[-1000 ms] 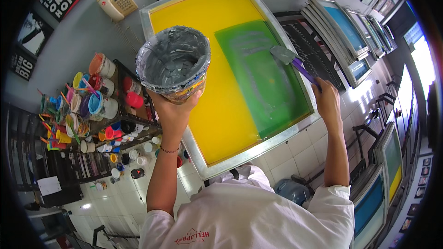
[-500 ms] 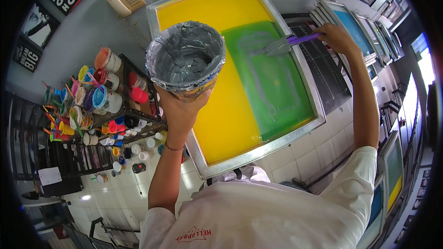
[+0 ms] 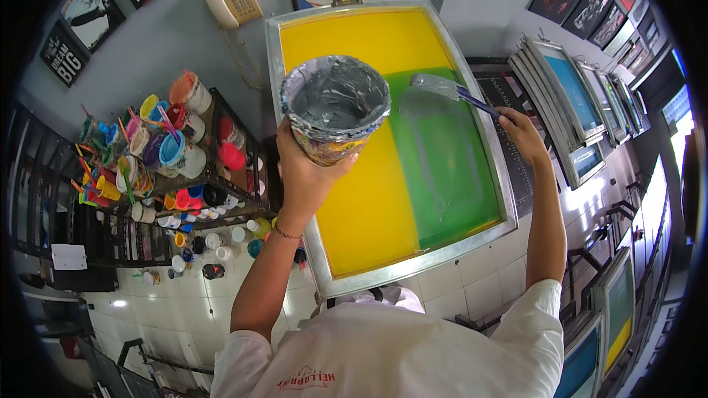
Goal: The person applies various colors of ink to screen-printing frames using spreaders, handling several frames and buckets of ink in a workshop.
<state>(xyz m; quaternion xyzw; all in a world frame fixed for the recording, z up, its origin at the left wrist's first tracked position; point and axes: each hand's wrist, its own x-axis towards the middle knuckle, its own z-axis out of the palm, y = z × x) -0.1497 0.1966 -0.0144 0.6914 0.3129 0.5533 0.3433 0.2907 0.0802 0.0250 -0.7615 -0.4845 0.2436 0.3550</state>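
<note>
Head view: the left hand's fingers (image 3: pixel 295 149) wrap the wall of a paint tub (image 3: pixel 335 108), held up over the yellow screen frame (image 3: pixel 287 110); the right hand (image 3: pixel 520 133) is closed on a purple-handled spatula (image 3: pixel 448 91), its blade at the frame's green patch (image 3: pixel 442 155). The tub looks weighty and smeary, so gripping low on its wall seems safest. Paint pots (image 3: pixel 166 151) crowd a shelf left of the frame.

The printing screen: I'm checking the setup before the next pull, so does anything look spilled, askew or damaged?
Nothing stands out. The printing screen looks intact. The grey ink lies only on its green patch, where the right hand holds a purple-handled spatula. The left hand holds the ink tub, smeared inside, not dripping.
</note>
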